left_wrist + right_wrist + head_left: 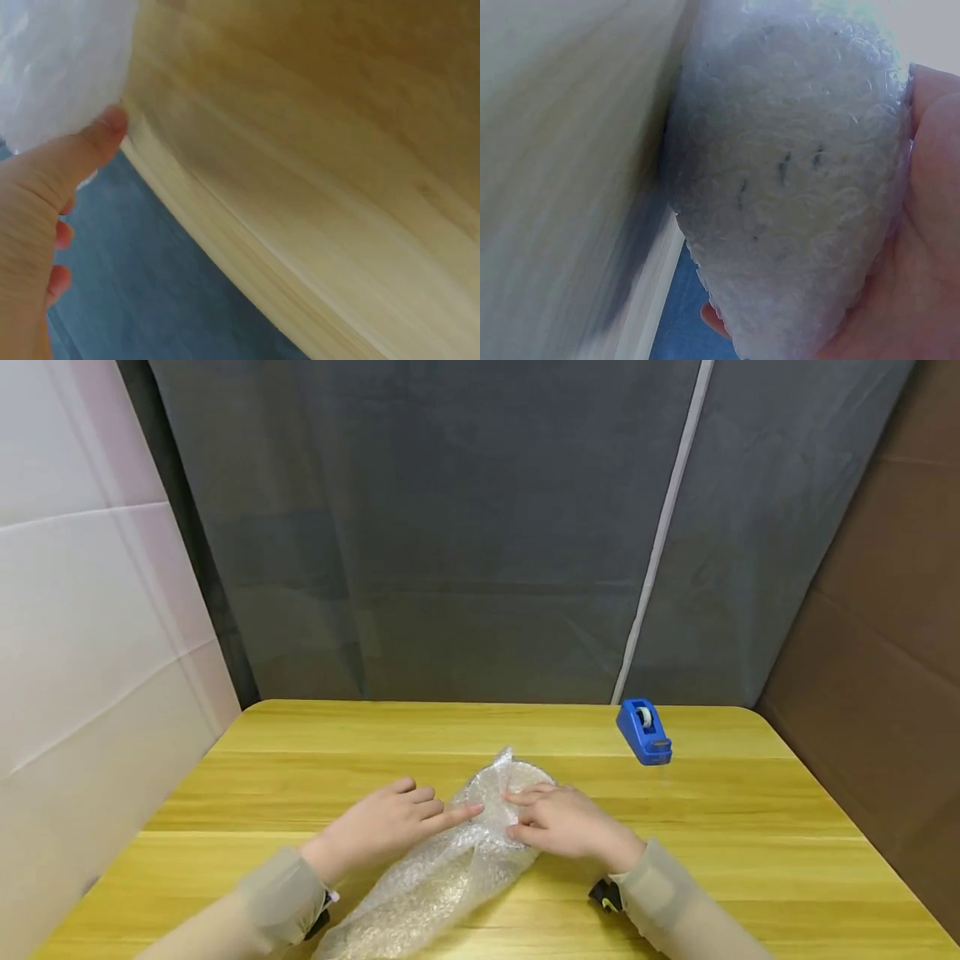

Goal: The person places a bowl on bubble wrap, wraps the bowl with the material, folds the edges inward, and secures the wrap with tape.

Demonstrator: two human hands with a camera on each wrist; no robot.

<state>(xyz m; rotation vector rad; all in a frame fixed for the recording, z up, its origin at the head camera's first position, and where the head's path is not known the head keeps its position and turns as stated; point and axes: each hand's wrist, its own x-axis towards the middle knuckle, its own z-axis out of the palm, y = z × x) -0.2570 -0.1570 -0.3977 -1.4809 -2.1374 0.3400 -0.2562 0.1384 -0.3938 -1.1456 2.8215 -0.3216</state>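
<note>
A round item (534, 772) wrapped in clear bubble wrap sits near the middle of the table, its contents blurred by the wrap. A long tail of the bubble wrap (420, 893) trails toward the near edge. My left hand (390, 822) lies over the wrap's left side, index finger stretched onto its top and the other fingers loosely bent. From the right, my right hand (566, 820) holds the wrap on top with bent fingers and thumb. In the right wrist view, the bubble-wrapped bundle (787, 172) lies against this hand's palm.
A blue tape dispenser (645, 733) with a roll of tape stands at the back right of the wooden table (750, 860). Dark grey cloth hangs behind the table, with a white panel on the left and a brown one on the right.
</note>
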